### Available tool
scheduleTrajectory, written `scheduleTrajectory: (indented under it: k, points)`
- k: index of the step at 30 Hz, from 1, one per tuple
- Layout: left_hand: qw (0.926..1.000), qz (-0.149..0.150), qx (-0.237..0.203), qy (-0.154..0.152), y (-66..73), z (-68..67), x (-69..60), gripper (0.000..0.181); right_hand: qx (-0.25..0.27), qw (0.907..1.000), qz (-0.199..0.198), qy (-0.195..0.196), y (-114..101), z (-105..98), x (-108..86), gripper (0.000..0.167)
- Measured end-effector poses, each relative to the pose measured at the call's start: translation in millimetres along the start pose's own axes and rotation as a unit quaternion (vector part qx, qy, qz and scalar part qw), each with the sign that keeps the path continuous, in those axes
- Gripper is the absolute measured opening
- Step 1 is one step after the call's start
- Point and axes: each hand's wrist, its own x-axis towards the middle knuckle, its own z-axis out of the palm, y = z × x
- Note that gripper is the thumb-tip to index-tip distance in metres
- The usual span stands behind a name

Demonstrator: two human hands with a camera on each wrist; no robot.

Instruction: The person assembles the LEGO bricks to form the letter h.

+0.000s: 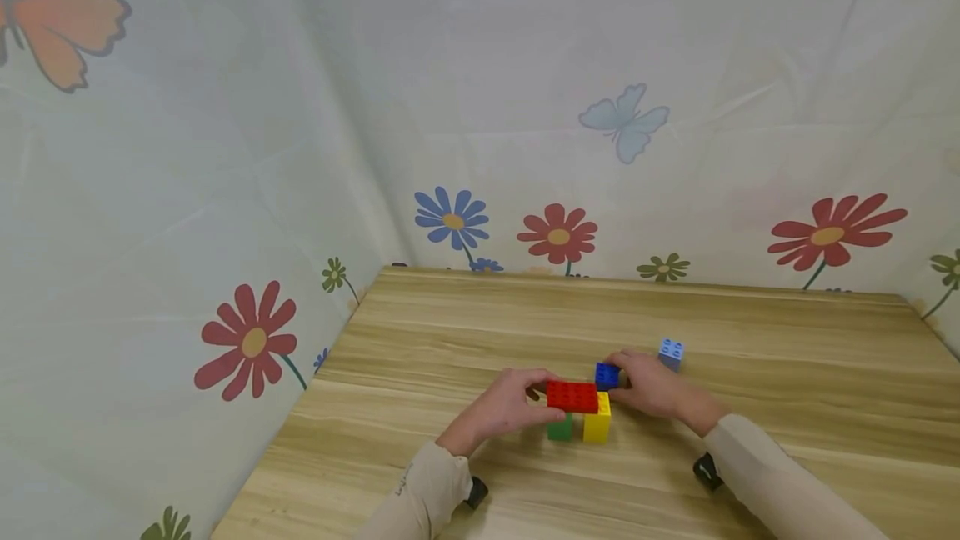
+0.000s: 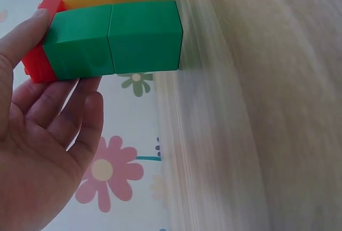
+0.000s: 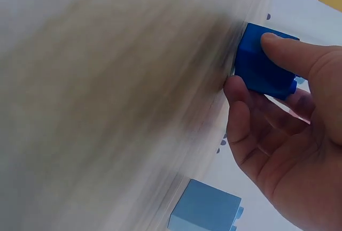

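A red brick (image 1: 572, 397) lies across the tops of a green stack (image 2: 112, 41) and a yellow stack (image 1: 597, 423), each of two blocks in the left wrist view. My left hand (image 1: 507, 403) grips the red brick's left end between thumb and fingers. Just right of this structure, my right hand (image 1: 655, 387) pinches a dark blue brick (image 3: 264, 62) at the table surface, its studs facing up in the head view. Behind the right hand stands a light blue brick (image 1: 671, 353), not touched by the fingers as far as the right wrist view shows.
The wooden table (image 1: 465, 315) reaches back to a pale cloth wall (image 1: 495, 123) printed with flowers and butterflies. Another cloth side (image 1: 150, 232) borders the table's left edge. Each forearm wears a beige sleeve with a black strap piece near the wrist.
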Motion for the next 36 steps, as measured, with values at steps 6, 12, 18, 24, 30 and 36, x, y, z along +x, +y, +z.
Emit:
scheduleTrajectory:
  k: [6, 12, 18, 24, 30, 36]
  points:
    - [1.0000, 0.004, -0.001, 0.003, 0.8, 1.1, 0.5, 0.038, 0.022, 0.9997, -0.002, 0.012, 2.0, -1.6, -2.6, 0.038]
    - [0.9999, 0.013, -0.003, 0.001, -3.4, 0.4, 0.4, 0.039, 0.039, 0.9985, 0.015, 0.034, -3.9, -9.0, -9.3, 0.042]
    - [0.9999, 0.016, 0.000, 0.002, -5.2, 0.6, -0.1, 0.036, 0.052, 0.9974, -0.012, 0.048, -19.8, -23.0, -17.1, 0.047]
    - [0.9997, 0.023, -0.004, 0.006, -4.7, 1.8, 0.6, 0.033, 0.047, 0.9961, -0.039, 0.063, -32.1, -31.1, -20.7, 0.047]
    - [0.9996, 0.026, -0.001, 0.009, -5.1, 3.1, 1.4, 0.031, 0.050, 0.9948, -0.040, 0.079, -40.5, -36.7, -24.4, 0.050]
    - [0.9996, 0.025, 0.000, 0.011, -3.9, 3.6, 1.6, 0.030, 0.056, 0.9938, -0.049, 0.083, -49.9, -42.0, -27.0, 0.053]
